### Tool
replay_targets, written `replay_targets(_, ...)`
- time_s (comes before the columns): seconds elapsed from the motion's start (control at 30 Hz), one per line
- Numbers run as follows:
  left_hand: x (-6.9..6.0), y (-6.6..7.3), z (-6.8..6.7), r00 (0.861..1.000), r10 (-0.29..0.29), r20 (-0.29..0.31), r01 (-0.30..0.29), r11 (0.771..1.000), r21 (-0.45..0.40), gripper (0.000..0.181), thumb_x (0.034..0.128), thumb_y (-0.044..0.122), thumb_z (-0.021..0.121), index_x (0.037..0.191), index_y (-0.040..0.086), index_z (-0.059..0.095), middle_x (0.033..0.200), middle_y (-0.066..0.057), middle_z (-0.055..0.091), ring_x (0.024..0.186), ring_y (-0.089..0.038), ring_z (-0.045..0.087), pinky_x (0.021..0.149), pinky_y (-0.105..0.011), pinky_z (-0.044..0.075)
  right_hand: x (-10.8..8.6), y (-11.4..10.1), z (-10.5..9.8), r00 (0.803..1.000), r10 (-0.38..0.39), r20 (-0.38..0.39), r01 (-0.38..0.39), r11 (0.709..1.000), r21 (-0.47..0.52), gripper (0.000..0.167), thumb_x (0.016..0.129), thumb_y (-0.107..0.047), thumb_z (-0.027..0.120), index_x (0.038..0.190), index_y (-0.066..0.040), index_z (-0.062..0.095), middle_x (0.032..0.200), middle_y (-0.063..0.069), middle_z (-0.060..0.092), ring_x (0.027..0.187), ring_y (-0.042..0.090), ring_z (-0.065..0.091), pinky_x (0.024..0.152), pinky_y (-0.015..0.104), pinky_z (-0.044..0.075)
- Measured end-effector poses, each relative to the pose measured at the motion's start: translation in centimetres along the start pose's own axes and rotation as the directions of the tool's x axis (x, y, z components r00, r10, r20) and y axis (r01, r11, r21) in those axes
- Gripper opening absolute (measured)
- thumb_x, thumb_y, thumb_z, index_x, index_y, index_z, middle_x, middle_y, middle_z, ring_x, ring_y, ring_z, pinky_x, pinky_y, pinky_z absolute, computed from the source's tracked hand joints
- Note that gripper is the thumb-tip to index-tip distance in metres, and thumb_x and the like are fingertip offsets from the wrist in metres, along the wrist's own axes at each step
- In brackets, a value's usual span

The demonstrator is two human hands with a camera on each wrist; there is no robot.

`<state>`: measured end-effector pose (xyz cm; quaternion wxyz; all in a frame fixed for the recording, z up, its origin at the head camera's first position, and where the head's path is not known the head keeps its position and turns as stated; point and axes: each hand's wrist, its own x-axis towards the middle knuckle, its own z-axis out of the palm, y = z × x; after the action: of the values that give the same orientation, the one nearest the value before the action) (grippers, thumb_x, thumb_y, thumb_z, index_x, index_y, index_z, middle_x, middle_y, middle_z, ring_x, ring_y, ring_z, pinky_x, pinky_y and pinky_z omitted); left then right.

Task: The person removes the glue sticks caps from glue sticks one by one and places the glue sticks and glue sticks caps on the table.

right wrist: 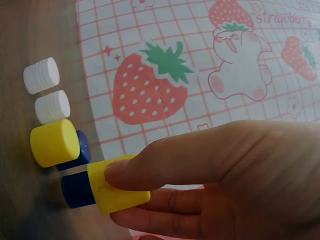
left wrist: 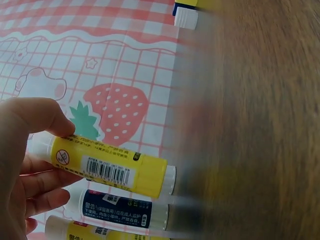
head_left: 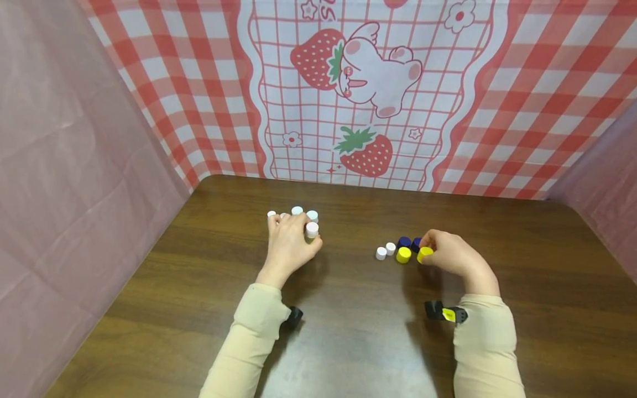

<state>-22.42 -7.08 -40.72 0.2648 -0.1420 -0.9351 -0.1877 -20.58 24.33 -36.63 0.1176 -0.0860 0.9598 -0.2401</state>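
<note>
In the left wrist view, my left hand (left wrist: 35,165) pinches a yellow glue stick (left wrist: 107,169) near its white upper end. A navy glue stick (left wrist: 117,208) and another yellow glue stick (left wrist: 100,233) stand beside it. From the head view, their white tops (head_left: 297,210) show around the left hand's fingers. My right hand (right wrist: 215,175) holds a yellow cap (right wrist: 122,197) between thumb and fingers, beside a navy cap (right wrist: 78,190). Whether those two touch I cannot tell. A second yellow cap (right wrist: 55,143) and a partly hidden navy cap (right wrist: 84,147) lie close by.
Two small white caps (head_left: 385,251) stand left of the yellow and navy ones on the brown wooden table (head_left: 348,331). A red-checked strawberry cloth (head_left: 348,110) hangs behind the table's far edge. Pink fabric (head_left: 74,166) closes off the sides.
</note>
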Motion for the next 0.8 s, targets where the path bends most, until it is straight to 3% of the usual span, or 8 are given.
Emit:
replay_targets(0.3,0.0,-0.2,0.0,1.0,-0.006,0.011,0.005,0.999,0.047,0.023,0.0676,0.028,0.064,0.083,0.013,0.055,0.073,0.0,0.061,0.074,-0.021,0.052,0.084,-0.042,0.025,0.4,0.2,0.5,0.999,0.019,0.027,-0.019,1.0,-0.023,0.033,0.074,-0.019,0.07,0.094,0.002,0.054,0.077,0.009,0.052,0.073,0.022,0.048,0.062,0.031,0.041)
replay_targets(0.47,0.0,-0.2,0.1,0.999,-0.006,0.054,0.0,0.995,0.101,0.027,0.0697,0.031,0.065,0.086,0.012,0.055,0.076,-0.001,0.062,0.077,-0.021,0.051,0.085,-0.042,0.026,0.5,0.4,0.8,0.998,0.05,0.043,-0.048,0.998,-0.049,0.031,0.073,-0.02,0.071,0.088,0.001,0.053,0.075,0.008,0.052,0.072,0.022,0.048,0.061,0.032,0.039)
replay_targets(0.8,-0.1,0.1,0.0,0.996,0.002,0.094,-0.015,0.99,0.138,0.031,0.0717,0.032,0.065,0.091,0.01,0.054,0.082,-0.003,0.059,0.088,-0.023,0.05,0.088,-0.043,0.027,1.3,0.8,1.8,0.999,0.047,0.013,-0.046,0.994,-0.099,0.024,0.07,-0.009,0.068,0.086,0.002,0.054,0.074,0.008,0.052,0.068,0.022,0.047,0.059,0.031,0.037)
